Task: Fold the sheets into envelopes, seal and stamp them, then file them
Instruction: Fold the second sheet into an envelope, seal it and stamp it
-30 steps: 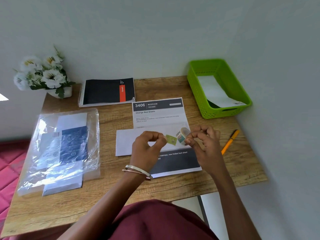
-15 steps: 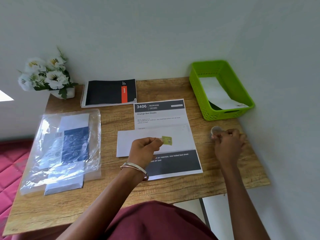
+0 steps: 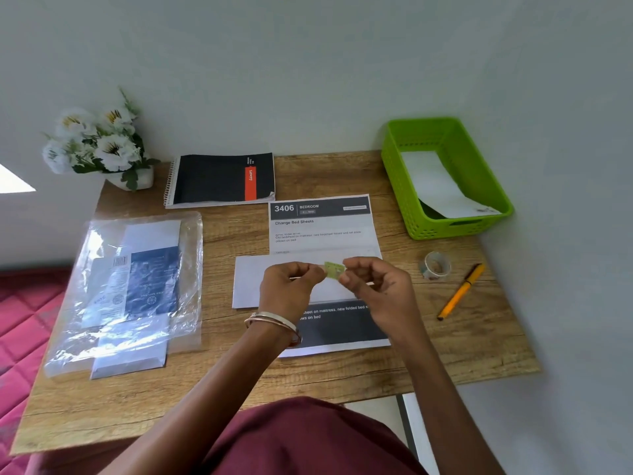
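The left hand (image 3: 291,286) and right hand (image 3: 380,286) both pinch a small green sticker (image 3: 334,269), held between them just above a white envelope (image 3: 250,286) lying on a printed sheet (image 3: 322,231) headed 3406. Right of the hands, a tape roll (image 3: 435,266) and an orange pen (image 3: 460,292) lie on the bench (image 3: 342,169), near its right edge. Behind them a green basket (image 3: 404,186) holds another envelope (image 3: 438,183). A plastic packet (image 3: 126,289) covers the left side, a notebook (image 3: 222,178) and flowers (image 3: 99,142) at the back
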A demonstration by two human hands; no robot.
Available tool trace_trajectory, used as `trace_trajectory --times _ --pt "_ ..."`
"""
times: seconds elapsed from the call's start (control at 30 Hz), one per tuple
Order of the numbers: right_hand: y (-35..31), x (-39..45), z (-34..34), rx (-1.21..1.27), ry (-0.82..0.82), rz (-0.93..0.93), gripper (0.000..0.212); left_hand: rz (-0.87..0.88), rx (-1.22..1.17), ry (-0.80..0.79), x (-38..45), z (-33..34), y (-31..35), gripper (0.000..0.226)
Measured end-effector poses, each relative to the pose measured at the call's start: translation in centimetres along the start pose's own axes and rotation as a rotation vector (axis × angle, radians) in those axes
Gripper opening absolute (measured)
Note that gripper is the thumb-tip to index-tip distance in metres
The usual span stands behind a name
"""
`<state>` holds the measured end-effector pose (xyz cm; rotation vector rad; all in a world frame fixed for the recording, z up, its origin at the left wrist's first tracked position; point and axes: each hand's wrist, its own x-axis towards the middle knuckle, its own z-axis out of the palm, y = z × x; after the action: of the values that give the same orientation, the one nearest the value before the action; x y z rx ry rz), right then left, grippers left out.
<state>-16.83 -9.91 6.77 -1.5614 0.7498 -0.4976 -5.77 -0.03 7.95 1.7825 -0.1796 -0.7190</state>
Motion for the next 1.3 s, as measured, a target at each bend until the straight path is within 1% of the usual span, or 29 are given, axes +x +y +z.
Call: trace_trajectory --times 0.1,0.17,0.27,0.4,0.5,0.57,0.63,0.7,0.9,1.07,1.2,1.3 --pt "0.3 0.5 0.6 -0.031 0.069 0.02 0.006 0.001 0.018 0.0 0.5 0.1 -0.4 0.01" --pt "0.5 1.0 0.4 -0.041 0.068 0.054 0.001 0.011 0.041 -0.004 0.9 0.3 -0.8 0.009" --pt "0.9 2.0 -0.1 -0.066 0.027 0.125 0.004 0.1 0.163 -0.016 1.7 0.8 -1.5 0.008" --pt "2.2 4.2 -1.9 -0.131 0.156 0.222 0.008 0.254 0.367 -0.028 3.3 1.4 -2.0 0.003" --pt "3.1 5.9 -2.9 -0.147 0.144 0.272 0.016 0.348 0.457 -0.041 4.8 2.4 -2.0 0.006" --pt "3.4 6.9 -3.1 -0.166 0.134 0.285 0.016 0.384 0.512 -0.077 5.9 3.3 -2.1 0.009" --pt "3.4 7.6 -3.1 -0.21 0.124 0.291 0.012 0.389 0.562 -0.11 6.8 4.3 -2.2 0.011" --pt "3.5 8.3 -3.0 -0.247 0.106 0.293 0.011 0.378 0.572 -0.109 7.3 5.2 -2.4 0.011" --pt "4.0 9.5 -3.2 -0.345 0.087 0.3 0.014 0.262 0.526 -0.002 8.0 6.7 -2.9 0.008" --pt "4.1 9.8 -3.2 -0.429 0.08 0.287 0.013 0.254 0.589 0.047 7.7 7.4 -3.4 0.01" --pt "4.1 10.0 -3.0 -0.508 0.102 0.286 0.014 0.256 0.662 0.065 7.5 7.6 -3.6 0.011" --pt "4.2 10.1 -2.9 -0.542 0.116 0.292 0.013 0.257 0.675 0.079 7.5 7.8 -3.6 0.013"
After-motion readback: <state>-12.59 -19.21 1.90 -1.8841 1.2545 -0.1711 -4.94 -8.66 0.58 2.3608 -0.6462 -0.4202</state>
